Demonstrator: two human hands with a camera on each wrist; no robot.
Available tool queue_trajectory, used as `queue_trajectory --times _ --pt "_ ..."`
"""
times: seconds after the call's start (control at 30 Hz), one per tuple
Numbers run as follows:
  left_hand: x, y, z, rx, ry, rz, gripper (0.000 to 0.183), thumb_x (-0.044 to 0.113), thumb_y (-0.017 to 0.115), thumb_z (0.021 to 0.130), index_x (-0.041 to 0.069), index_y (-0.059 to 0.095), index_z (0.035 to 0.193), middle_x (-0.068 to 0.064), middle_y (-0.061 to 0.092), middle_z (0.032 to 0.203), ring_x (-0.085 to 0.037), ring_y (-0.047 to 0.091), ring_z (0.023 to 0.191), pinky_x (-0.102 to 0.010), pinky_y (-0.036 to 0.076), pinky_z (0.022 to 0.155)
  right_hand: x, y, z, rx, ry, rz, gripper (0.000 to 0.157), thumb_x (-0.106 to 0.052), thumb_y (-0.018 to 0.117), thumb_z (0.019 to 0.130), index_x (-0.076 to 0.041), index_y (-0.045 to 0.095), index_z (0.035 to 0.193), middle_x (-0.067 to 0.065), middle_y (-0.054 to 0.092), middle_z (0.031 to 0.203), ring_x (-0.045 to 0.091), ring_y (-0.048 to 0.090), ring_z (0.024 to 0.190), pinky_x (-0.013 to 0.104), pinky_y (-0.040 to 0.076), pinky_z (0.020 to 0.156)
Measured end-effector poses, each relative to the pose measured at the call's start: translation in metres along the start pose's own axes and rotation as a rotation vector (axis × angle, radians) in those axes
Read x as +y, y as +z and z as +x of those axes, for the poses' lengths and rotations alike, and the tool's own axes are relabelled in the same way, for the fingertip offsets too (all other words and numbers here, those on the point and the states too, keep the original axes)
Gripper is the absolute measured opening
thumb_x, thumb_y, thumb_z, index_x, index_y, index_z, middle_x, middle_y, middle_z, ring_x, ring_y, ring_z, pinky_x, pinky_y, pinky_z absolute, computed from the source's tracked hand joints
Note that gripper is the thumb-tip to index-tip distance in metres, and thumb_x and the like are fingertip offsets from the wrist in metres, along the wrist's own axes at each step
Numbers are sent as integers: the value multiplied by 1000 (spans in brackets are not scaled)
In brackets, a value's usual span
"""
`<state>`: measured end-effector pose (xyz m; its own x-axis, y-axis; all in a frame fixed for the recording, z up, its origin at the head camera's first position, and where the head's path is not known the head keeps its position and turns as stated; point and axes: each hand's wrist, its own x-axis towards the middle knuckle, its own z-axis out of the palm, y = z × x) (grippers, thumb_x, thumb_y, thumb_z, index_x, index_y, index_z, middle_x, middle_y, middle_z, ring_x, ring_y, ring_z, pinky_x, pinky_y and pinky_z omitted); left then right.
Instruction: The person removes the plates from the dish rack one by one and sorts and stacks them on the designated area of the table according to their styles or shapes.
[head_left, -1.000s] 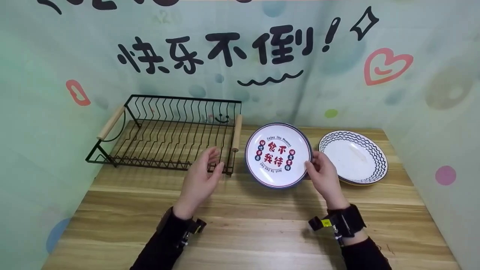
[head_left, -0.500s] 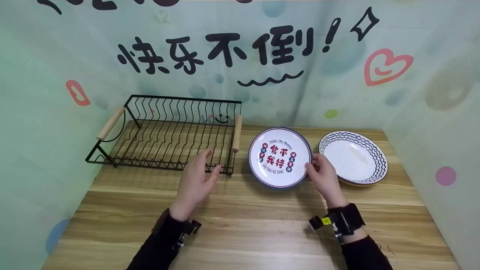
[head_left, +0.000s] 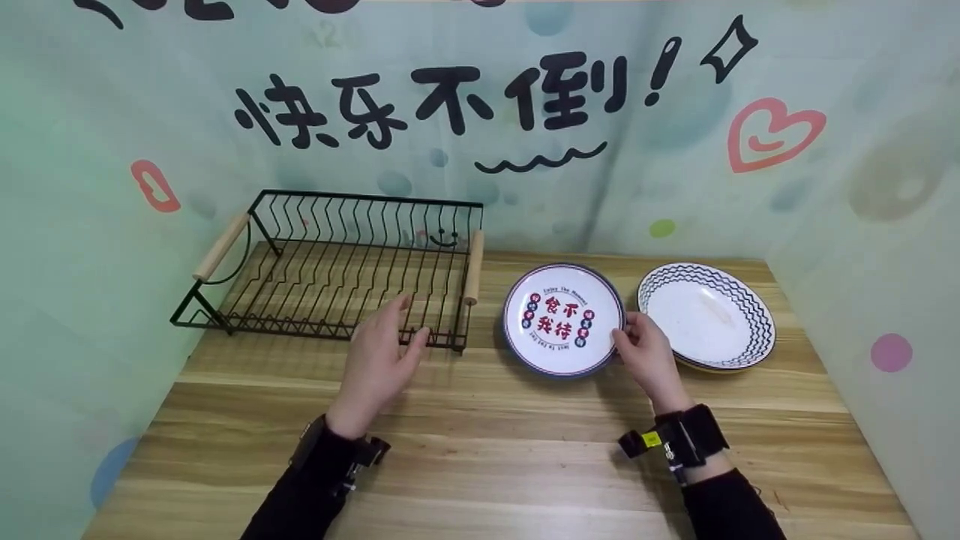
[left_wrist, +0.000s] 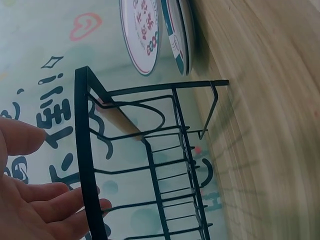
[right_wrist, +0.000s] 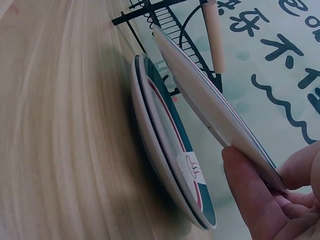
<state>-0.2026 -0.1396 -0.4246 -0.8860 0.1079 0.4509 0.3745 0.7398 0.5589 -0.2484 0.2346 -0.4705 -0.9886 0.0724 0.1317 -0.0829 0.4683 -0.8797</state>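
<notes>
My right hand [head_left: 649, 358] pinches the right edge of a round white plate [head_left: 562, 356] with a blue rim and red Chinese characters. In the right wrist view this plate [right_wrist: 225, 117] is held at a slant above other plates [right_wrist: 150, 135] with dark green rims, stacked on the table; the head view hides that stack beneath it. My left hand [head_left: 375, 367] holds nothing, its fingers spread and relaxed by the front edge of a black wire dish rack [head_left: 337, 270]. In the left wrist view its fingertips overlap the rack's top bar [left_wrist: 85, 150].
A white oval dish [head_left: 701, 319] with a black wavy-line border sits to the right, just beyond my right hand. Wooden handles [head_left: 474, 266] cap both ends of the rack. Behind the wooden table [head_left: 517, 465] hangs a printed backdrop [head_left: 570, 187].
The plate has come down slightly, tilting a bit flatter, still in my right hand's pinch. My left hand has drawn a little to the left.
</notes>
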Motion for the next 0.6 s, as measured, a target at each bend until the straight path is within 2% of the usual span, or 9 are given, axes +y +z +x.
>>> queue_trajectory --times 0.17,0.4,0.6 --pt "-6 -4 0 14 8 13 55 19 64 96 -10 44 139 -25 55 134 -41 50 125 -54 29 113 0 0 1 -10 25 7 30 0 53 96 15 52 122 27 65 102 15 59 80 18 51 65" --pt "-11 -10 -1 13 -3 16 58 23 63 97 -9 42 140 -26 54 135 -42 50 124 -55 30 113 2 -3 3 -50 62 58 33 -1 52 98 17 49 125 25 64 96 18 62 68 37 60 62" --pt "-18 -14 0 33 -2 39 57 21 65 96 -10 43 139 -27 54 134 -42 50 124 -55 30 112 5 -4 4 -66 103 102 33 -1 51 98 18 47 125 18 62 87 25 64 60 39 60 58"
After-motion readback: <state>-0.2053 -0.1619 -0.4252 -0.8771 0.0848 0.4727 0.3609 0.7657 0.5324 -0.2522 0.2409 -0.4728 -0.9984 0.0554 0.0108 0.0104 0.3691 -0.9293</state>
